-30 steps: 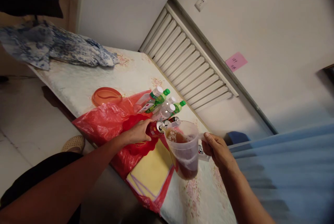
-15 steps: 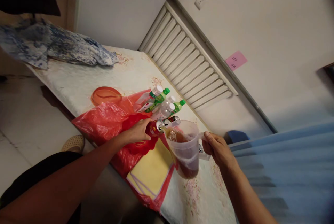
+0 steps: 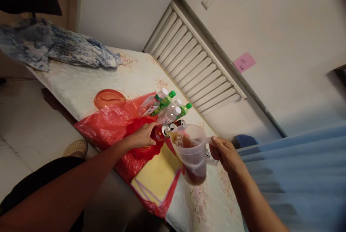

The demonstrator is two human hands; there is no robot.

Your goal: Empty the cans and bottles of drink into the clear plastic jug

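My left hand [image 3: 144, 136] is wrapped round a red drink can [image 3: 160, 133], tilted so that its open top meets the rim of a clear plastic jug [image 3: 193, 149]. Brownish liquid runs from the can into the jug, where foam floats on a brown drink. By its handle, my right hand [image 3: 222, 152] grips the jug above the table. Under the can lies a red scalloped plate [image 3: 155, 152], partly hidden by my left hand. Folded yellow cloths [image 3: 158, 176] lie just below, on a red plastic bag [image 3: 108, 125].
Several bottles, among them a green-capped bottle [image 3: 165, 104], and more cans [image 3: 180, 123] stand behind the jug. An orange lid [image 3: 110, 98] and a blue-patterned cloth [image 3: 81, 49] lie on the floral tablecloth [image 3: 135, 80]. A radiator [image 3: 197, 62] and blue curtain [image 3: 297, 174] border the table.
Liquid keeps flowing from the can into the jug. Both hands hold nearly the same positions, and nothing else has visibly moved.
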